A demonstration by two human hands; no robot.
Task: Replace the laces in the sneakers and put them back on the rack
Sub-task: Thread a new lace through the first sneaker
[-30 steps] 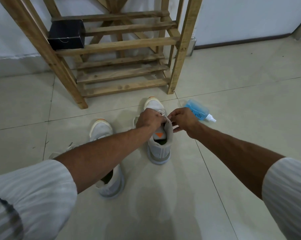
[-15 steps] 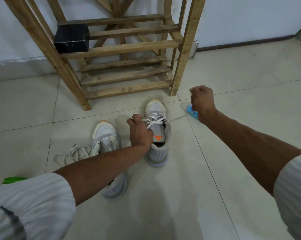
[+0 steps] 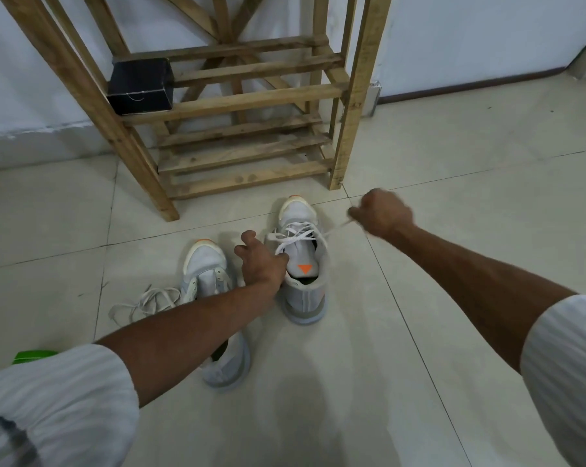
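Right hand (image 3: 382, 214): fingers curled, pinching lace (image 3: 296, 234) end, stretching rightward from sneaker (image 3: 305, 298).
Left hand (image 3: 261, 261): seemingly gripping sneaker's collar.

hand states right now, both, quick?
left hand: closed, holding the laced sneaker by its side edge.
right hand: closed, pinching the white lace by its end, with the lace taut.

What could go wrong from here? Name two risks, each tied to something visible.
1. The right hand pulls the lace taut sideways; the laced sneaker could tip or slide.
2. The loose lace sprawls on the floor beside the other sneaker, near the left forearm; it might snag or tangle.
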